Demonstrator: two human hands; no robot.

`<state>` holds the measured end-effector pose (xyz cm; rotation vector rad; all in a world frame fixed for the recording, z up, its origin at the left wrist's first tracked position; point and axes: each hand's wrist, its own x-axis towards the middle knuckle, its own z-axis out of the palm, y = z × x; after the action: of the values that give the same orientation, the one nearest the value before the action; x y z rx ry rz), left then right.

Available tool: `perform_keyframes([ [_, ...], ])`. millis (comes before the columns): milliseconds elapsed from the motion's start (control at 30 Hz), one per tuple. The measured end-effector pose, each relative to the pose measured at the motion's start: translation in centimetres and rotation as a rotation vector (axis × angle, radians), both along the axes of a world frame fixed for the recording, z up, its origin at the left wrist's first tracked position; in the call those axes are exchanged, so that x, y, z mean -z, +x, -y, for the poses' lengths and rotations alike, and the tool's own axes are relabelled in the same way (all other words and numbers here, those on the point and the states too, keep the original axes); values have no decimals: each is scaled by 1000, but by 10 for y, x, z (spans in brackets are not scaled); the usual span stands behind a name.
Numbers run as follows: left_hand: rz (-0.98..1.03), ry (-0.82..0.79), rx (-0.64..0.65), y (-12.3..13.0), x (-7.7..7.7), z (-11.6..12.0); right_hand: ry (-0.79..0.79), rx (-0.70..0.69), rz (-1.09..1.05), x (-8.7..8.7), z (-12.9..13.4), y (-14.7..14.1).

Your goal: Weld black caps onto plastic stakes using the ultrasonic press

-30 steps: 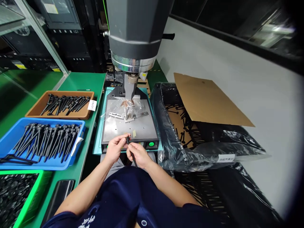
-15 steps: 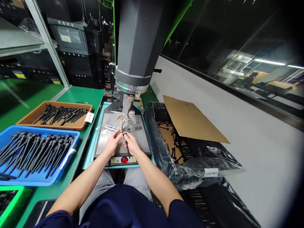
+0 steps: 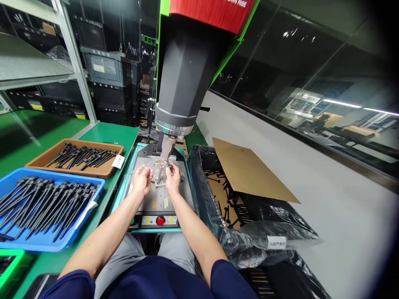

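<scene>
A press-type machine's metal tip (image 3: 168, 146) stands over a small metal fixture (image 3: 159, 177) loosely wrapped in clear plastic film. At the fixture's right side my right hand (image 3: 173, 179) is closed, thumb and fingers pinching a small dark piece, apparently the black rod-like part (image 3: 170, 166); most of it is hidden. My left hand (image 3: 142, 180) is left of the fixture, its fingers curled together by the film's edge. What it holds, if anything, is too small to tell. Below both hands lies the bare metal base plate (image 3: 146, 203).
On the green bench at left are a blue tray (image 3: 67, 246) of long black rods with thick heads, a brown tray (image 3: 102, 173) of black threaded pieces and a green bin (image 3: 23, 259). A plastic-lined box (image 3: 202, 187) with a cardboard sheet (image 3: 252, 170) stands right. A red button (image 3: 160, 220) fronts the base.
Both hands have moved forward from in front of the fixture to its two sides and spread apart. The black part, earlier hanging toward me from the fingers, is now mostly out of sight. The view has tilted up.
</scene>
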<state>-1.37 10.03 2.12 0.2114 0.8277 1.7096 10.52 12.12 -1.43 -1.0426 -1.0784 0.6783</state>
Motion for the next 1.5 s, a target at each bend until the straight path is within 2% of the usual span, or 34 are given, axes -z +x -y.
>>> perform_keyframes([
  [67, 1, 29, 0, 2, -3, -2, 47, 40, 62, -3, -6, 3],
  [167, 12, 42, 9, 6, -7, -5, 59, -5, 34, -5, -14, 1],
  [333, 51, 40, 23, 5, -14, -9, -14, -163, -115, -3, -28, -9],
  [500, 92, 49, 48, 0, -19, -18, -124, -146, -178, 1, -40, -14],
  [600, 94, 43, 49, -3, -21, -21, -170, -193, -202, -1, -41, -10],
  [700, 94, 35, 51, -5, -23, -22, -132, -251, -133, -8, -40, -5],
  [833, 83, 35, 55, -7, -25, -20, -121, -251, -31, -15, -41, -1],
  [1000, 18, 73, 51, -8, -17, -15, -167, -263, -108, -13, -34, 1],
  [1133, -96, 126, 22, -12, -2, -11, -183, -355, -319, -5, -18, 6],
  [1200, -149, 125, 18, -14, 4, -9, -257, -323, -452, -3, -13, 11],
  [1333, -225, 105, 0, -18, 12, -2, -447, -164, -613, -6, -14, 21],
  [1500, -251, 112, -22, -24, 14, 10, -425, -190, -630, -9, -8, 23],
])
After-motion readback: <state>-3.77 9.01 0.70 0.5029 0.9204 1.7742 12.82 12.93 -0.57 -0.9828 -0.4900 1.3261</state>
